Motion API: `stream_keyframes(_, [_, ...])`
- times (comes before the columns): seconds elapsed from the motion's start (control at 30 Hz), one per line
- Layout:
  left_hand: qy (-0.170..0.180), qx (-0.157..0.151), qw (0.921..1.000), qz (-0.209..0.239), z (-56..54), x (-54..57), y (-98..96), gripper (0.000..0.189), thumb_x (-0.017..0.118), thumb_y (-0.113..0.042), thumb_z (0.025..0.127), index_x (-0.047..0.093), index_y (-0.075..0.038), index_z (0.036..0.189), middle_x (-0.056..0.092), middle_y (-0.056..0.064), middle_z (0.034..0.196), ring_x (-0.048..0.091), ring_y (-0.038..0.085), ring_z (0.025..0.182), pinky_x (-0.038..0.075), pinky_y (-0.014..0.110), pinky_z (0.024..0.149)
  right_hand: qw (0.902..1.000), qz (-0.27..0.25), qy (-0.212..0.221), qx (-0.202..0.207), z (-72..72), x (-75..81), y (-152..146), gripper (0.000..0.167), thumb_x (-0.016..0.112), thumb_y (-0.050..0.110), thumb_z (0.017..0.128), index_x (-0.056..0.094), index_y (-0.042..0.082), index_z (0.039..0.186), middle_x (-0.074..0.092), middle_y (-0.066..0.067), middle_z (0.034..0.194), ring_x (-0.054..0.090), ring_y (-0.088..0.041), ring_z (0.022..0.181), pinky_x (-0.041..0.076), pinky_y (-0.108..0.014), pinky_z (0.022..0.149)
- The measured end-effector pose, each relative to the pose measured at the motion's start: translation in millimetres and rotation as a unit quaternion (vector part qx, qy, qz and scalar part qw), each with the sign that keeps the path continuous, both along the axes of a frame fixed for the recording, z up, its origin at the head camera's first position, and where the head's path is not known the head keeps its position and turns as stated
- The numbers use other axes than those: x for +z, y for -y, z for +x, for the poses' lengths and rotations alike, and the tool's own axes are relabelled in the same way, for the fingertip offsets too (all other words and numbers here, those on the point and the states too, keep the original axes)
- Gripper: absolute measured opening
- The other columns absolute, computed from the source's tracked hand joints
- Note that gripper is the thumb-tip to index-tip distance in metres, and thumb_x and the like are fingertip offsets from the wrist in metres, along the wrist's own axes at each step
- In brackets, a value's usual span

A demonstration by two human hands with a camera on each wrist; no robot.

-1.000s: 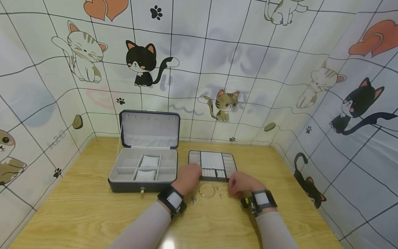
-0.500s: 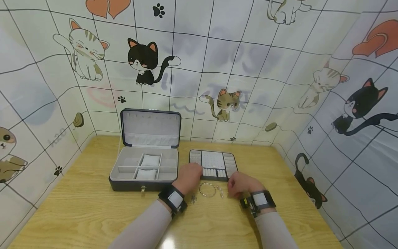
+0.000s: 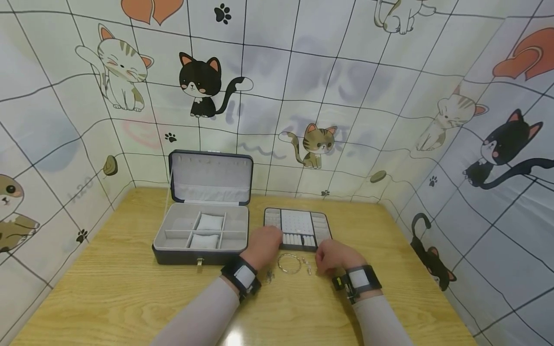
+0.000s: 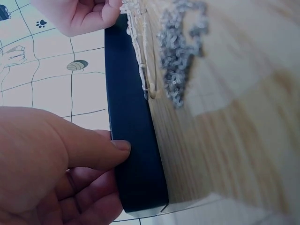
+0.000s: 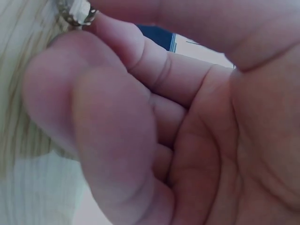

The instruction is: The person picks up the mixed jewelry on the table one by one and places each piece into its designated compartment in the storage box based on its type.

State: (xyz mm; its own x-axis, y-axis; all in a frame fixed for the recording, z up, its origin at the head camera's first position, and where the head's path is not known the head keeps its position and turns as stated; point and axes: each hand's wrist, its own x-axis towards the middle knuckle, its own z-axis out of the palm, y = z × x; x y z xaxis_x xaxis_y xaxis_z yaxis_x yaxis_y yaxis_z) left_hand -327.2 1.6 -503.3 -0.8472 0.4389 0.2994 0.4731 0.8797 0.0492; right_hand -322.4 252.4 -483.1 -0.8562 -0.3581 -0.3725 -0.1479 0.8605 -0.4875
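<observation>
My left hand [image 3: 263, 247] grips the front left corner of a shallow jewelry tray [image 3: 296, 222], thumb on its dark front wall in the left wrist view. By the tray's front right corner is my right hand [image 3: 339, 254], fingers curled. In the right wrist view its fingertips meet at a small gold ring-like piece [image 5: 78, 11] with a clear stone, partly cut off by the frame edge. Between the hands lie a gold bangle [image 3: 289, 264], a pair of dangling pale pieces [image 3: 307, 266] and a silver chain [image 4: 174, 51].
An open dark jewelry box [image 3: 198, 257] with a raised lid [image 3: 211, 178] stands left of the tray, two white cushions [image 3: 209, 222] in its compartments. Behind the wooden table [image 3: 108, 288] hangs a cat-print cloth [image 3: 268, 72].
My right hand and wrist have shifted slightly left. The left hand keeps its grip on the tray corner, and the jewelry has stayed put.
</observation>
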Motion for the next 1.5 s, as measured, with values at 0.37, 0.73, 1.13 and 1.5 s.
stream_keyframes(0.37, [0.004, 0.000, 1.0000, -0.001, 0.1, 0.6, -0.1, 0.010, 0.073, -0.012, 0.095, 0.075, -0.017, 0.086, 0.068, -0.001, 0.077, 0.055, 0.014, 0.065, 0.045, 0.030, 0.053, 0.9998, 0.004, -0.011, 0.014, 2.4, 2.0, 4, 0.019, 0.078, -0.001, 0.071, 0.067, 0.013, 0.066, 0.065, 0.002, 0.062, 0.058, -0.014, 0.056, 0.048, -0.028, 0.057])
stream_keyframes(0.73, [0.006, 0.001, 1.0000, 0.002, 2.1, 3.5, -0.1, 0.012, 0.070, -0.014, 0.097, 0.075, -0.017, 0.086, 0.067, -0.001, 0.077, 0.054, 0.013, 0.065, 0.045, 0.029, 0.054, 0.9979, -0.034, -0.013, 0.054, -3.8, 0.8, -1, 0.021, 0.076, -0.003, 0.068, 0.066, 0.015, 0.076, 0.067, 0.001, 0.071, 0.060, -0.015, 0.061, 0.051, -0.031, 0.061])
stream_keyframes(1.13, [0.002, 0.001, 1.0000, -0.004, 1.5, 3.8, 0.3, 0.013, 0.070, -0.014, 0.097, 0.075, -0.017, 0.085, 0.067, -0.001, 0.077, 0.055, 0.013, 0.065, 0.045, 0.030, 0.053, 0.9932, -0.073, -0.050, 0.076, -11.1, 1.5, -4, 0.022, 0.075, 0.000, 0.076, 0.067, 0.020, 0.080, 0.067, 0.004, 0.077, 0.061, -0.015, 0.070, 0.052, -0.032, 0.067])
stream_keyframes(1.5, [-0.006, -0.007, 1.0000, 0.004, 1.6, 3.7, 1.5, 0.014, 0.069, -0.014, 0.096, 0.074, -0.017, 0.083, 0.066, -0.001, 0.075, 0.053, 0.014, 0.063, 0.044, 0.030, 0.053, 0.9897, -0.115, -0.079, 0.033, -15.9, -0.5, -2, 0.017, 0.079, 0.004, 0.081, 0.072, 0.019, 0.082, 0.068, 0.001, 0.080, 0.062, -0.017, 0.071, 0.054, -0.032, 0.066])
